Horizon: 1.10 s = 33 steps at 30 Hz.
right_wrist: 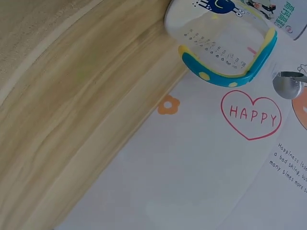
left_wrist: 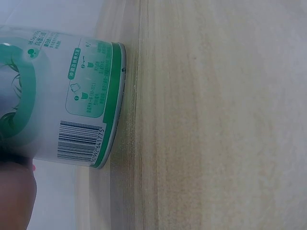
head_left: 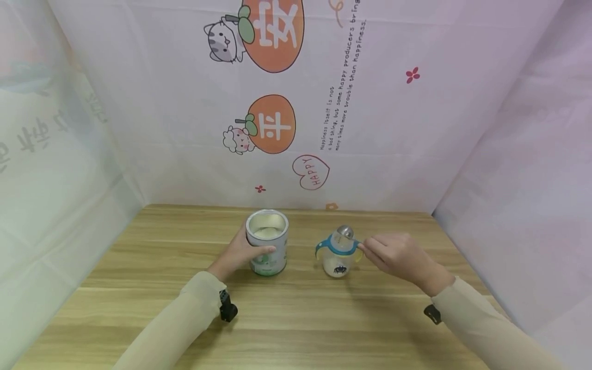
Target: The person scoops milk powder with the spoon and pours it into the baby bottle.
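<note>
An open round tin with a white and green label stands on the wooden table; pale powder shows inside. My left hand grips its side, thumb across the front. The left wrist view shows the tin close up with its barcode. To its right stands a clear baby bottle with a blue and yellow handled collar. My right hand pinches the handle of a metal scoop, its bowl over the bottle's mouth. In the right wrist view the bottle and the scoop bowl appear.
A printed cloth backdrop with cartoon oranges and a "HAPPY" heart walls the table at the back and both sides. Bare wood lies in front of the tin and the bottle. Small black wrist cameras sit on both sleeves.
</note>
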Each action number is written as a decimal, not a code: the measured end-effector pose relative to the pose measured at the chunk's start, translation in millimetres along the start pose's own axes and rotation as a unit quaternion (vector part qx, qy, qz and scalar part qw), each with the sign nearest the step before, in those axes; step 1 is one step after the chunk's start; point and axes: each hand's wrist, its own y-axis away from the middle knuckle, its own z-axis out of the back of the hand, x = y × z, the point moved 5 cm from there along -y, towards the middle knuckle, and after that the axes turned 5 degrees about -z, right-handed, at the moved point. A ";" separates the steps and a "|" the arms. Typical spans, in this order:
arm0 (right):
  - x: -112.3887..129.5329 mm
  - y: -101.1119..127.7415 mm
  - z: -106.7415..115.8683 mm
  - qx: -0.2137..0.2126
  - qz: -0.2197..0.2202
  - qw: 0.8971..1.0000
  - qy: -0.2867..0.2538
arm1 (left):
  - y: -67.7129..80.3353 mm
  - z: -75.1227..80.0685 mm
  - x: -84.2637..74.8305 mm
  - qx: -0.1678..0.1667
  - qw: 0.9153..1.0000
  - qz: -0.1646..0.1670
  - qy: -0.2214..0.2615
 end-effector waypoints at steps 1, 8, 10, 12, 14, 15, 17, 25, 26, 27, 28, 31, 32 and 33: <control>-1.7 1.6 -0.9 0.000 -0.010 1.000 -0.003 | 0.0 0.0 0.0 -0.001 1.000 -0.001 0.000; -14.8 8.1 -4.4 -0.012 -0.116 0.993 -0.025 | -0.1 0.1 1.2 -0.002 1.000 -0.005 0.003; -17.9 9.6 -4.3 -0.017 -0.148 0.988 -0.047 | -0.3 0.0 1.7 -0.001 1.000 -0.006 0.004; -19.9 11.1 -4.2 -0.016 -0.174 0.982 -0.068 | -0.6 0.0 2.2 -0.001 1.000 -0.005 0.005; -21.3 12.1 -4.4 -0.008 -0.198 0.977 -0.078 | -0.7 0.3 2.7 -0.002 1.000 -0.003 0.005; -21.7 12.4 -4.6 -0.003 -0.209 0.974 -0.083 | -0.8 0.3 2.8 -0.001 1.000 -0.001 0.005; -22.7 13.0 -5.0 0.003 -0.233 0.968 -0.093 | -0.9 0.6 3.1 -0.002 1.000 0.002 0.005; -28.3 14.4 -7.6 0.005 -0.342 0.929 -0.141 | -1.1 0.7 4.0 -0.004 1.000 0.004 0.002; -29.1 14.9 -8.1 0.007 -0.358 0.922 -0.146 | -1.0 0.9 4.2 -0.005 1.000 0.004 0.001; -30.2 15.9 -8.7 0.012 -0.379 0.913 -0.153 | -1.0 0.8 4.3 -0.005 1.000 0.004 0.000; -31.1 16.8 -9.4 0.016 -0.399 0.903 -0.160 | -1.0 0.7 4.2 -0.006 1.000 0.004 0.000; -33.5 20.0 -11.7 0.030 -0.457 0.869 -0.186 | -0.8 0.4 3.8 -0.007 1.000 0.004 0.000; -33.9 20.5 -12.3 0.033 -0.473 0.858 -0.199 | -0.7 0.3 3.7 -0.008 1.000 0.005 0.000; -34.3 20.9 -12.9 0.036 -0.489 0.845 -0.212 | -0.7 0.2 3.7 -0.008 1.000 0.005 0.000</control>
